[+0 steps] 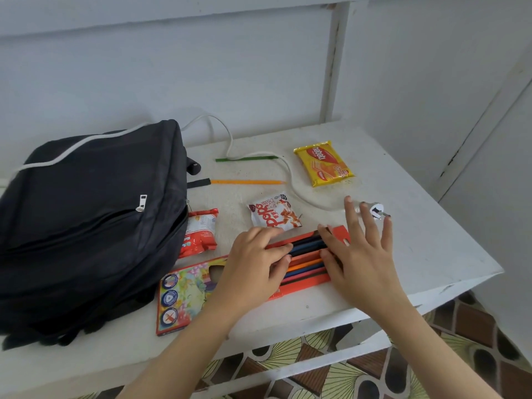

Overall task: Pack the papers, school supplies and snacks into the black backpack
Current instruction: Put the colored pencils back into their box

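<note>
The black backpack (86, 226) lies zipped on the left of the white table (417, 254). An open orange tray of coloured pencils (306, 262) juts from its colourful sleeve (184, 295) at the front. My left hand (253, 269) lies on the tray's left part, fingertips on the pencils. With spread fingers, my right hand (359, 254) touches the pencils at the tray's right end. Snacks lie about: a red pack (200, 233) against the backpack, a white and red pack (275, 213), a yellow wafer pack (324, 162). Loose green (246, 158) and orange (247, 182) pencils lie behind.
A white cable (230, 139) runs from the wall across the table to a plug (375, 210) just beyond my right hand. White walls close in behind and at the right. Patterned floor shows below the table's front edge.
</note>
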Demonstrator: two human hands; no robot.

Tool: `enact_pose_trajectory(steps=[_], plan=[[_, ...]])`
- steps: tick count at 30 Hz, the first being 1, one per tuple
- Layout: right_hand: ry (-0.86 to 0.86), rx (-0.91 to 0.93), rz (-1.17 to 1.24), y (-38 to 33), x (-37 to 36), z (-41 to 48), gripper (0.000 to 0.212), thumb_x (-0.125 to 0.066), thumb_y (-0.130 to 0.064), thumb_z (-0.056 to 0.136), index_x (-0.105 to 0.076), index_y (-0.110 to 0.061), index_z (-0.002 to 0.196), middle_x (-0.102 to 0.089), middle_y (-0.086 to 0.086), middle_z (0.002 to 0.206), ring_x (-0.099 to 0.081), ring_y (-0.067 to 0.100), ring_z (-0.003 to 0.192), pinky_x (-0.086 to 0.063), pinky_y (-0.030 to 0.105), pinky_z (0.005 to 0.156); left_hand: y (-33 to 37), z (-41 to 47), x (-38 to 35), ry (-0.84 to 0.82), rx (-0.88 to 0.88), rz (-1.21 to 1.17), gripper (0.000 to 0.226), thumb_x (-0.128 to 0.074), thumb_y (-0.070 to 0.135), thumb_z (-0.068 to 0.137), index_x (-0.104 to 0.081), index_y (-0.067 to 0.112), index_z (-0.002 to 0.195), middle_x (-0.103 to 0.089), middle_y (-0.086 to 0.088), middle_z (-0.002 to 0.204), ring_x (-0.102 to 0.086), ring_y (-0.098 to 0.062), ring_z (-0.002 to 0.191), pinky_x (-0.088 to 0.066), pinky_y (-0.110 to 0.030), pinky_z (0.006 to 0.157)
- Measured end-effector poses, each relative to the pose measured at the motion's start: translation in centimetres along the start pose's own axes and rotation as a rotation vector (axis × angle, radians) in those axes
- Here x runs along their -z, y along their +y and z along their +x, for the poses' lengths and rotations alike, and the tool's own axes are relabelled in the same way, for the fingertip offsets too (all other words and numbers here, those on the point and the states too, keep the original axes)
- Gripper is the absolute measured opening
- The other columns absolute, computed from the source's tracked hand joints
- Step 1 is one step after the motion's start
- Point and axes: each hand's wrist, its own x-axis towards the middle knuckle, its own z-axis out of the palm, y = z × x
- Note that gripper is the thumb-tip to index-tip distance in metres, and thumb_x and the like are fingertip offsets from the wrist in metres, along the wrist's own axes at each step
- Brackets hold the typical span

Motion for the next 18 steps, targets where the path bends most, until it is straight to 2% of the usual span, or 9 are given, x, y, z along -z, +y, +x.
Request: enact_pose_trajectory(steps=[3,7,10,12,14,16,18], plan=[[-0.011,0.023,-0.012,-0.7,-0.2,0.1,0.048,-0.034,-0.046,0.089,-0.071,-0.02,0.105,-0.026,0.018,0.152,-0.02,0.039,0.139,-0.007,0.063,0.11,-0.1,0.1,0.0,0.02,-0.002,-0.032,0.033,-0.045,0.033,0.088,-0.074,0.021,0.097,-0.063,0.003,0.111,-0.046,-0.01,0.107,-0.037,-0.028,0.089],[0.002,0.064,-0.004,-1.5,-0.5,0.4,0.052,-0.034,-0.048,0.089,-0.072,-0.015,0.098,-0.028,0.017,0.151,-0.02,0.037,0.139,-0.007,0.062,0.11,-0.2,0.2,0.1,0.038,0.036,-0.144,0.032,-0.047,0.036,0.086,-0.074,0.021,0.096,-0.063,0.006,0.108,-0.048,-0.007,0.105,-0.036,-0.022,0.09],[-0.008,0.03,0.201,-1.1,-0.1,1.8,0.043,-0.039,-0.045,0.089,-0.075,-0.022,0.09,-0.032,0.019,0.149,-0.027,0.04,0.137,-0.016,0.058,0.111,-1.0,0.9,0.9,0.034,0.139,-0.294,0.025,-0.053,0.032,0.088,-0.071,0.025,0.104,-0.063,0.012,0.105,-0.051,-0.004,0.103,-0.036,-0.02,0.092],[-0.025,-0.082,0.461,-0.7,0.3,3.5,0.03,-0.05,-0.035,0.091,-0.075,-0.02,0.087,-0.04,0.018,0.145,-0.033,0.038,0.135,-0.024,0.045,0.109,-1.9,1.7,1.7,0.013,0.16,-0.29,0.022,-0.057,0.024,0.09,-0.068,0.026,0.109,-0.064,0.012,0.104,-0.051,-0.005,0.102,-0.035,-0.018,0.09],[-0.026,-0.181,0.635,-0.1,0.3,5.9,0.018,-0.059,-0.024,0.09,-0.073,-0.014,0.085,-0.051,0.011,0.136,-0.039,0.026,0.13,-0.025,0.025,0.098,-3.0,2.7,2.5,-0.001,0.195,-0.255,0.024,-0.057,0.02,0.091,-0.067,0.024,0.113,-0.065,0.009,0.108,-0.05,-0.006,0.104,-0.032,-0.013,0.087],[0.024,-0.167,0.607,0.7,-0.3,8.8,0.011,-0.062,-0.017,0.087,-0.071,-0.01,0.086,-0.061,0.011,0.121,-0.045,0.024,0.121,-0.023,0.017,0.087,-4.3,4.0,2.9,-0.003,0.248,-0.228,0.026,-0.056,0.019,0.091,-0.065,0.022,0.115,-0.064,0.006,0.112,-0.049,-0.009,0.108,-0.034,-0.02,0.09],[0.044,-0.1,0.52,1.5,-1.3,12.0,0.01,-0.064,-0.012,0.084,-0.072,-0.009,0.09,-0.065,0.013,0.11,-0.051,0.03,0.112,-0.027,0.02,0.086,-5.7,5.5,3.0,-0.001,0.287,-0.196,0.027,-0.055,0.017,0.091,-0.064,0.021,0.116,-0.063,0.003,0.116,-0.05,-0.013,0.111,-0.037,-0.027,0.096]])
